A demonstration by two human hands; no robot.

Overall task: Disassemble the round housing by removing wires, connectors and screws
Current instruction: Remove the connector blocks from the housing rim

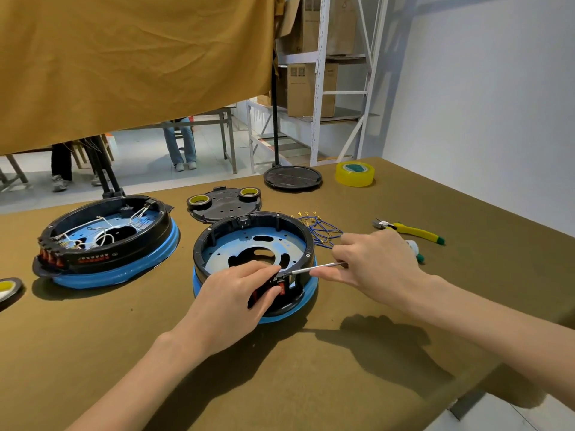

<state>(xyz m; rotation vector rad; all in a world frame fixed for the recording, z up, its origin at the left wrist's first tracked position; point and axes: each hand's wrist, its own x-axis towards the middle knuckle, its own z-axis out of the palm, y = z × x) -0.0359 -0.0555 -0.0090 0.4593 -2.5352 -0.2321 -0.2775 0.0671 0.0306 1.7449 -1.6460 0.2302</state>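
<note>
Your left hand sits nearest you, fingers curled over the near rim of the round housing on the counter, gripping it around the red switch block. Your right hand pinches a slim screwdriver whose shaft runs nearly level, right to left, tip meeting the rim just beside your left fingertips. Judging by that line, the next push goes leftward toward those fingers, so brace firmly.

Black housing with blue base, olive table, yellow tape roll, blue wires.
</note>
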